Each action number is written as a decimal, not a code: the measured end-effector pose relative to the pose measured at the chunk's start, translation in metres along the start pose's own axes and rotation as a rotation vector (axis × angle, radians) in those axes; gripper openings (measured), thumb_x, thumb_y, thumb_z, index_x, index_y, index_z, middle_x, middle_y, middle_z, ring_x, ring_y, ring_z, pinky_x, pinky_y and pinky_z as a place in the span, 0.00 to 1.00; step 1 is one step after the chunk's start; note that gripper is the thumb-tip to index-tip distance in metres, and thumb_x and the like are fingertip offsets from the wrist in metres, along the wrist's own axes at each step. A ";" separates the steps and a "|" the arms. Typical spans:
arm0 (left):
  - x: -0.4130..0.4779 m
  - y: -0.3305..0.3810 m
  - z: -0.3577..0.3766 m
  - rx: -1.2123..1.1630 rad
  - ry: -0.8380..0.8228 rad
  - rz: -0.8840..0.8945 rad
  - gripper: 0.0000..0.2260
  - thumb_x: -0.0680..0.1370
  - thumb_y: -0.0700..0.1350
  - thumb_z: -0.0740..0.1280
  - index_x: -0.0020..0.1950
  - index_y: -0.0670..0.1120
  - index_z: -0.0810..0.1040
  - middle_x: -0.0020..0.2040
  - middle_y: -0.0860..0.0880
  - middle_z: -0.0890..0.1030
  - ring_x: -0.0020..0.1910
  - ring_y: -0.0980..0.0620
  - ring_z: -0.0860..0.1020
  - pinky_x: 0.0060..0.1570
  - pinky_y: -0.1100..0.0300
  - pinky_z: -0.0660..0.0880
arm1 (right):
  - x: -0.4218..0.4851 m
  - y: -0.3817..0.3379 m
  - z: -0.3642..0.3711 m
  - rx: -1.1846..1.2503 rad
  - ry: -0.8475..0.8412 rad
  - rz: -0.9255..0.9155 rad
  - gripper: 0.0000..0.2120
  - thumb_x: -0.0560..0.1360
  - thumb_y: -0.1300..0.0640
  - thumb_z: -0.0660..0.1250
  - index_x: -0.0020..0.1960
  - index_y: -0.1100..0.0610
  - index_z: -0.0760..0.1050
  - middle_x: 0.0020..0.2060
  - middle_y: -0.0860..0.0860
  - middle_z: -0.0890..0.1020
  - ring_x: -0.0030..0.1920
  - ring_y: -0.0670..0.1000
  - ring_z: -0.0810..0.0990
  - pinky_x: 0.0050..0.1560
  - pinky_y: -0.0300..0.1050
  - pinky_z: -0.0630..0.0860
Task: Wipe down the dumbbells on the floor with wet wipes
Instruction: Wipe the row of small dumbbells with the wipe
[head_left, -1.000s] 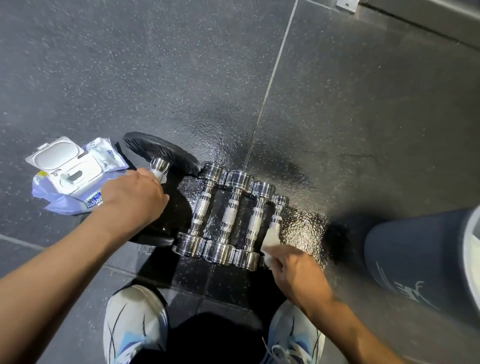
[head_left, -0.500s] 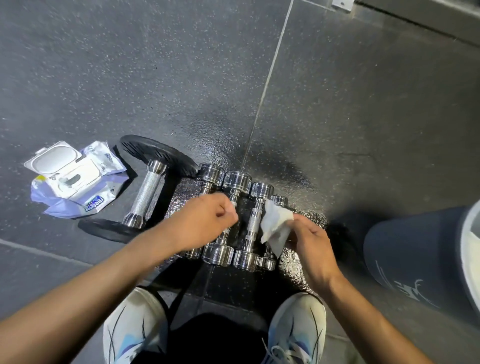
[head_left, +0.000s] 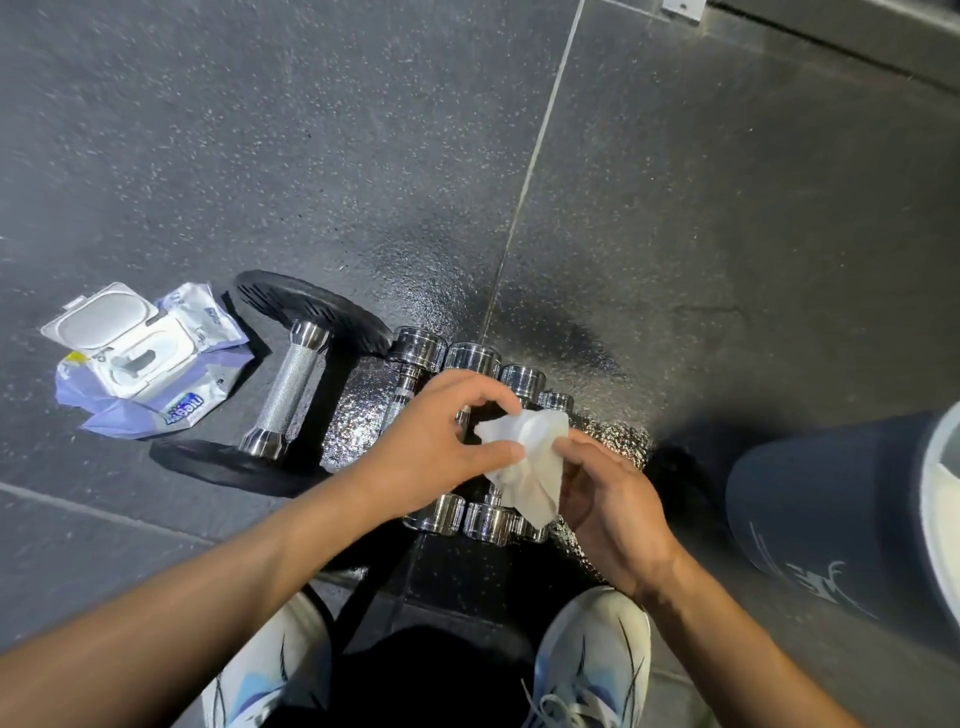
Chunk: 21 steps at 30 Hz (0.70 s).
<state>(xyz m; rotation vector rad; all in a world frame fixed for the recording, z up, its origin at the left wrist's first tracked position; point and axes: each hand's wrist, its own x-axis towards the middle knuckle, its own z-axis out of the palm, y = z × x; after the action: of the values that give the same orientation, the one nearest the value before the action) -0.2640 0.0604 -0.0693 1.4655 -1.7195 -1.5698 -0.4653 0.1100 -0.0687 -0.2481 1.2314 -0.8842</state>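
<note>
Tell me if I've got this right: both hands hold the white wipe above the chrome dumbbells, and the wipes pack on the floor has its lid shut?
Nearly. In the head view the wipes pack has its lid flipped open, not shut. The left hand and right hand do hold the white wipe above the chrome dumbbells.

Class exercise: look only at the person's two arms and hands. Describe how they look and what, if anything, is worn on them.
Both forearms are bare right up to the frame's edge: no sleeves show. The left hand and right hand wear no gloves, and no watch, band or ring shows on the visible wrists or fingers. The nails look short.
</note>
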 end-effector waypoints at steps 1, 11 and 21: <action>-0.001 0.002 0.000 0.077 -0.006 0.050 0.15 0.70 0.56 0.78 0.54 0.61 0.80 0.61 0.62 0.74 0.66 0.60 0.71 0.67 0.58 0.69 | 0.000 -0.001 0.002 0.011 0.002 0.001 0.16 0.80 0.61 0.63 0.63 0.69 0.78 0.56 0.69 0.81 0.50 0.60 0.82 0.49 0.51 0.83; 0.000 0.003 0.011 0.024 0.017 -0.043 0.10 0.74 0.46 0.76 0.51 0.56 0.79 0.47 0.57 0.79 0.44 0.58 0.79 0.45 0.66 0.76 | 0.003 0.000 0.003 -0.014 0.034 0.027 0.17 0.80 0.59 0.65 0.65 0.67 0.78 0.60 0.69 0.80 0.61 0.66 0.78 0.66 0.64 0.75; 0.000 0.005 0.008 -0.123 0.019 -0.072 0.01 0.77 0.47 0.74 0.46 0.53 0.84 0.38 0.52 0.83 0.37 0.56 0.79 0.48 0.55 0.81 | 0.000 -0.004 -0.003 -0.060 -0.114 0.003 0.17 0.80 0.59 0.62 0.64 0.67 0.79 0.60 0.68 0.81 0.60 0.66 0.80 0.62 0.57 0.77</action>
<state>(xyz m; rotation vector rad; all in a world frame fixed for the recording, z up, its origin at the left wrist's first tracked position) -0.2728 0.0632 -0.0677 1.4909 -1.5463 -1.6620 -0.4695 0.1086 -0.0671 -0.3404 1.1528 -0.8206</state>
